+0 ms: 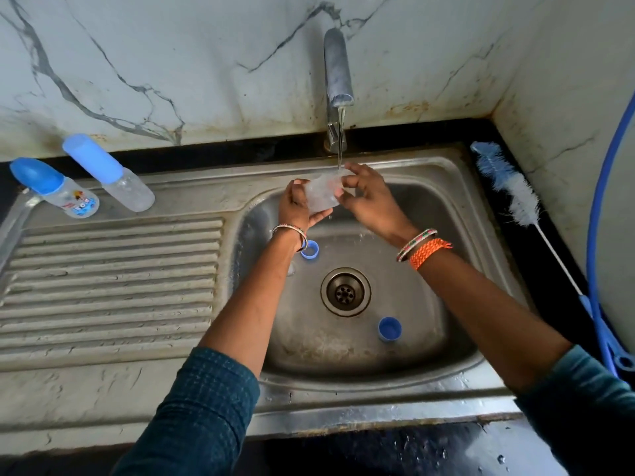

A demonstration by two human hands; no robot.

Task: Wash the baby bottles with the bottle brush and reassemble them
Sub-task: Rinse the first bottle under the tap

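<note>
- A person stands at a steel sink (405, 173), seen from above; a thin stream of water runs from the tap (338, 68).
- Both hands are together under the stream, clamped on one clear bottle body (321, 192). The left hand (297, 209) grips its lower part, and the right hand (369, 197) pinches its upper end with curled fingers.
- This bottle has no cap or collar on it, so it looks to be mid-wash, probably being rinsed.
- Two blue parts lie apart in the basin: a blue ring (310, 250) near the left wrist, and a blue cap (390, 329) right of the drain (345, 292). They are not yet refitted.
- Two more baby bottles lie on the drainboard at far left, both fully capped: a printed bottle (56, 188) and a plain bottle (110, 171). Whether they are already washed cannot be told.
- The bottle brush (515, 190) lies unused on the black table right of the sink, well apart from both hands.
- Judgement: the task is partway through at most; this bottle awaits reassembly.
</note>
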